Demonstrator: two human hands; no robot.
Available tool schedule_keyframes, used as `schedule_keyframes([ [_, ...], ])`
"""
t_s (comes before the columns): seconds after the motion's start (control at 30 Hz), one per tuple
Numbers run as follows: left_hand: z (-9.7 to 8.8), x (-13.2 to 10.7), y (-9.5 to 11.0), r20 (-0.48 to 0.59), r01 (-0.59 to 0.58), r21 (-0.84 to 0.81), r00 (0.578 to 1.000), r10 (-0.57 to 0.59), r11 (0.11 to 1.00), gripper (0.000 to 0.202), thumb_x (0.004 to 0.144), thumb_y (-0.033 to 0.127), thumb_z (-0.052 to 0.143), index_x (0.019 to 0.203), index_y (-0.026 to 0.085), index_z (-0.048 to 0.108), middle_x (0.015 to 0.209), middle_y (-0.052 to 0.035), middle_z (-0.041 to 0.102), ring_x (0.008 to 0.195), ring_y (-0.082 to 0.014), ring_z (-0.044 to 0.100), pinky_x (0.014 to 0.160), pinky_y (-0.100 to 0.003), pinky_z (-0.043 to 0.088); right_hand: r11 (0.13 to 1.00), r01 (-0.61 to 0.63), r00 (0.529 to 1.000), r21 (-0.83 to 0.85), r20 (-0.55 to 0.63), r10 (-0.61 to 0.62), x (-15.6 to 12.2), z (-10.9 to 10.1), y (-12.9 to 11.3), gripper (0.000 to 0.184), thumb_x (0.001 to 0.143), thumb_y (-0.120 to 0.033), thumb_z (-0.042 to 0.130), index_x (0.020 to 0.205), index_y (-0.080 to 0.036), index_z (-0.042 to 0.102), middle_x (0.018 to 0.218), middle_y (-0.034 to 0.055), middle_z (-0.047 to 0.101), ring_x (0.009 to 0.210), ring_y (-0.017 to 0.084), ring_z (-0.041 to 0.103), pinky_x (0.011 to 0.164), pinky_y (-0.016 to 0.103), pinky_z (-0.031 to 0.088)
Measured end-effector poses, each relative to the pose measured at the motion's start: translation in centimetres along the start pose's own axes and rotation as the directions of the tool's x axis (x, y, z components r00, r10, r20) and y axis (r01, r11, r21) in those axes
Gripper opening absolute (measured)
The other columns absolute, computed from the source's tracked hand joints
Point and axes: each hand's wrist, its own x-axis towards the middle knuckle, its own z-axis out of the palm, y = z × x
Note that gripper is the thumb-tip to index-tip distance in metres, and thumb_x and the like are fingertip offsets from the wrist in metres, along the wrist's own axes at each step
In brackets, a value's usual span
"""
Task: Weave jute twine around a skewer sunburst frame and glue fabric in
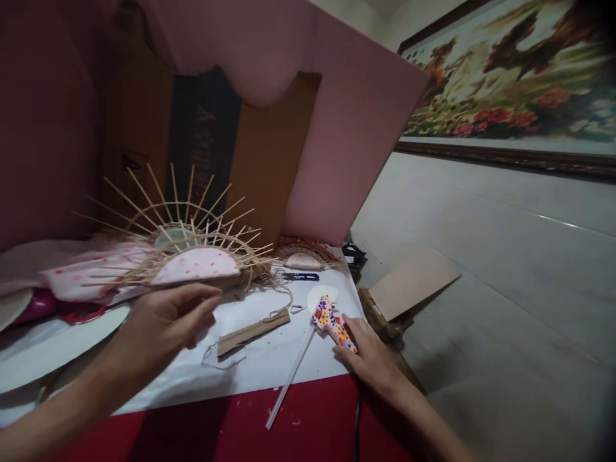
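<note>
My right hand (pixel 373 356) is at the table's right edge, its thumb and fingers on either side of the handle of a flower-patterned glue gun (pixel 327 317). A long clear glue stick (pixel 291 378) juts from the gun towards me. My left hand (pixel 176 321) hovers over the white cloth with loosely bent fingers, and nothing shows between them. Just beyond it stands a half-round piece with a dotted pink cloth panel (pixel 197 265), ringed by twine and thin wooden sticks (pixel 192 192) that fan outwards. A strip of brown cardboard (pixel 253 332) lies between my hands.
Blue thread snips (pixel 301 276) and loose twine lie near a smaller half-round piece (pixel 303 260). Red-handled scissors (pixel 84 314) and white card (pixel 62 346) are at left. A large pink-covered cardboard box (pixel 356 115) rises behind. A cardboard sheet (pixel 414 282) sits beyond the table's right edge.
</note>
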Motion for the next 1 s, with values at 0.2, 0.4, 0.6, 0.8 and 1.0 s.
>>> schedule_keyframes([
  [0.2,-4.3,0.5,-0.5,-0.335,-0.049,0.133,0.938,0.091,0.99,0.025,0.079,0.044,0.054,0.087,0.024,0.067,0.07,-0.0012,0.068,0.053,-0.0167,0.056,0.047,-0.028,0.043,0.997,-0.003,0.999,-0.078,0.044,0.006,0.5,0.4,0.7,0.056,0.076,-0.038,0.06,0.126,-0.015,0.051,0.109,0.0145,0.065,0.099,0.03,0.062,0.084,0.043,0.05],
  [0.4,-4.4,0.4,-3.1,-0.392,-0.07,0.263,0.903,0.173,0.962,0.024,0.084,0.041,0.05,0.084,0.024,0.066,0.078,-0.002,0.069,0.073,-0.0195,0.063,0.063,-0.028,0.045,0.979,0.011,0.988,-0.202,-0.15,-0.042,1.3,0.0,-0.9,0.051,0.084,-0.047,0.049,0.122,-0.013,0.052,0.11,0.0194,0.062,0.101,0.035,0.059,0.082,0.05,0.048],
  [0.6,-4.3,1.0,-5.5,-0.186,-0.166,0.475,0.941,0.284,0.864,0.026,0.082,0.043,0.054,0.086,0.02,0.065,0.091,-0.0071,0.067,0.089,-0.0246,0.059,0.077,-0.034,0.043,0.979,0.19,0.965,-0.068,-0.171,-0.199,3.9,-1.8,-5.9,0.04,0.088,-0.042,0.048,0.119,-0.017,0.054,0.111,0.0149,0.059,0.103,0.03,0.055,0.087,0.046,0.045],
  [0.8,-2.7,1.1,-6.7,0.068,-0.299,0.56,0.946,0.317,0.772,0.042,0.076,0.039,0.064,0.111,0.017,0.059,0.112,-0.011,0.062,0.103,-0.0279,0.052,0.087,-0.04,0.042,0.938,0.334,0.938,0.092,-0.135,-0.32,6.2,-1.6,-10.7,0.03,0.085,-0.032,0.058,0.112,-0.019,0.059,0.111,0.0129,0.059,0.105,0.028,0.053,0.089,0.045,0.043],
  [1.0,-1.7,1.1,-7.0,0.09,-0.319,0.592,0.939,0.332,0.74,0.038,0.077,0.024,0.061,0.114,0.016,0.059,0.111,-0.0134,0.064,0.101,-0.0291,0.055,0.088,-0.044,0.042,0.89,0.376,0.922,0.257,-0.01,-0.387,8.4,-0.8,-13.3,0.026,0.083,-0.026,0.062,0.107,-0.018,0.063,0.105,0.0102,0.061,0.1,0.025,0.055,0.087,0.041,0.044],
])
